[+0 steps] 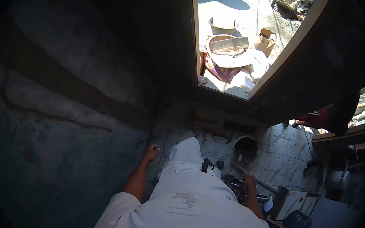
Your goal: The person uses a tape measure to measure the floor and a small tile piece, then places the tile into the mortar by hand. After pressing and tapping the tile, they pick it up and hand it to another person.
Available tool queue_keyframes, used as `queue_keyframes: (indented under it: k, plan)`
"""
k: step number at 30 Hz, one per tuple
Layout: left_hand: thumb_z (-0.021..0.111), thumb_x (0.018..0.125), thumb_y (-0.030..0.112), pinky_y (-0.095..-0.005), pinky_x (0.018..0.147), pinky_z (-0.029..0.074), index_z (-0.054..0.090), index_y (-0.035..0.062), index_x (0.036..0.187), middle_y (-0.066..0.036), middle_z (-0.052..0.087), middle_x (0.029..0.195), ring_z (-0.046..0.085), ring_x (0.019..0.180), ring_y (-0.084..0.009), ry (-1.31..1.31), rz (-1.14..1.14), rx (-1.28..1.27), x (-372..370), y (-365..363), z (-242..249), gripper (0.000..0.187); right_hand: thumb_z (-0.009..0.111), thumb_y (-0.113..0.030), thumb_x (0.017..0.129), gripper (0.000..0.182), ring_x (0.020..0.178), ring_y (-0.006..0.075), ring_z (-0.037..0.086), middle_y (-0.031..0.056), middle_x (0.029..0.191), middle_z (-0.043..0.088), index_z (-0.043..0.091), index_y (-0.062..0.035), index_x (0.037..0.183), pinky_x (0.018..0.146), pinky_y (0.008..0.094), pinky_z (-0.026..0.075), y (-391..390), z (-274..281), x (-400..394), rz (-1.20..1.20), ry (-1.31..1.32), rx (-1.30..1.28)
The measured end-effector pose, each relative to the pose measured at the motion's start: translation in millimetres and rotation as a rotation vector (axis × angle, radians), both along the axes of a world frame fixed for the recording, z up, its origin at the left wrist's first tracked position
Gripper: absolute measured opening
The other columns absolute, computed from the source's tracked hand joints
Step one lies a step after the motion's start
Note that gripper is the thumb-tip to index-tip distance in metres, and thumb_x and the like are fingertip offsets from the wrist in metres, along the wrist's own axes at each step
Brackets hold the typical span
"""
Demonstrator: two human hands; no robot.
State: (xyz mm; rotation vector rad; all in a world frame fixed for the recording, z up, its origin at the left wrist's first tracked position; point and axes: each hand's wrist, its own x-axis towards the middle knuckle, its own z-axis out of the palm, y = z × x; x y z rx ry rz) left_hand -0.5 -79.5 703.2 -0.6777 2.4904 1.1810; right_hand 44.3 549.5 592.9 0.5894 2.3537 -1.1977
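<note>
My left hand (pixel 152 152) is low beside the wall at the left, its fingers curled closed. A small pale spot shows at the fingers, too small to name. My right hand (pixel 248 180) is at the right of my white shirt (pixel 185 200), closed beside dark, shiny metal objects (pixel 234 186) on the floor. Shadow hides its fingertips and whatever they may grip. Just beyond that hand stands a dark bucket (pixel 246 148) with a pale thing at its near rim. A small dark block (pixel 220 164) lies on the floor left of the bucket.
Marble-patterned tiles (pixel 276 142) cover the floor. A bare, patchy wall (pixel 61 120) rises at the left. Outside the framed opening are tubs (pixel 223 25), a sack (pixel 265 41) and debris. Another person's arm (pixel 311 121) is at the right, near a white bucket (pixel 339 179).
</note>
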Motion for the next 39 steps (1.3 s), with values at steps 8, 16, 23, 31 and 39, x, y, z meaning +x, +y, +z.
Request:
queue_keyframes:
  k: [8, 16, 23, 31, 39]
  plan:
    - [0.066, 0.082, 0.038, -0.0369, 0.088, 0.048, 0.063, 0.0003, 0.113, -0.019, 0.066, 0.109, 0.063, 0.102, -0.0296, -0.146, -0.092, 0.214, 34, -7, -2, 0.049, 0.062, -0.006, 0.085, 0.019, 0.066, 0.0139, 0.060, 0.0055, 0.086, 0.063, 0.063, 0.0012, 0.103, 0.053, 0.0267, 0.047, -51, 78, -110, -0.324, 0.031, -0.245]
    - [0.069, 0.079, 0.035, -0.0379, 0.084, 0.049, 0.066, 0.0047, 0.109, -0.018, 0.067, 0.105, 0.064, 0.098, -0.0299, -0.431, 0.160, 0.155, 64, -142, -6, 0.043, 0.067, -0.005, 0.081, 0.032, 0.082, 0.0187, 0.063, 0.0132, 0.099, 0.063, 0.060, 0.0008, 0.112, 0.068, 0.0297, 0.053, -181, 75, -122, -0.082, -0.131, -0.152]
    - [0.068, 0.080, 0.033, -0.0375, 0.082, 0.050, 0.066, 0.0044, 0.105, -0.017, 0.067, 0.103, 0.065, 0.092, -0.0293, -0.265, 0.093, 0.134, 22, -239, -31, 0.039, 0.071, -0.013, 0.079, 0.059, 0.103, 0.0250, 0.061, 0.0196, 0.116, 0.061, 0.047, -0.0033, 0.132, 0.087, 0.0350, 0.049, -304, 132, -159, 0.202, 0.012, 0.135]
    - [0.068, 0.081, 0.036, -0.0359, 0.072, 0.052, 0.062, 0.0025, 0.114, -0.016, 0.066, 0.104, 0.065, 0.083, -0.0242, -0.537, 0.062, 0.471, -34, -228, -28, 0.047, 0.064, -0.031, 0.090, 0.066, 0.102, 0.0247, 0.061, 0.0212, 0.128, 0.052, 0.034, -0.0043, 0.142, 0.084, 0.0332, 0.049, -346, 296, -329, -0.152, 0.582, 0.151]
    - [0.066, 0.085, 0.031, -0.0348, 0.081, 0.051, 0.052, 0.0031, 0.129, -0.017, 0.067, 0.104, 0.067, 0.085, -0.0252, -0.295, -0.329, 0.362, -109, -185, 158, 0.054, 0.062, -0.033, 0.091, 0.073, 0.118, 0.0321, 0.051, 0.0223, 0.138, 0.040, 0.022, -0.0041, 0.145, 0.094, 0.0403, 0.046, -427, 526, -503, -0.001, 1.323, 0.028]
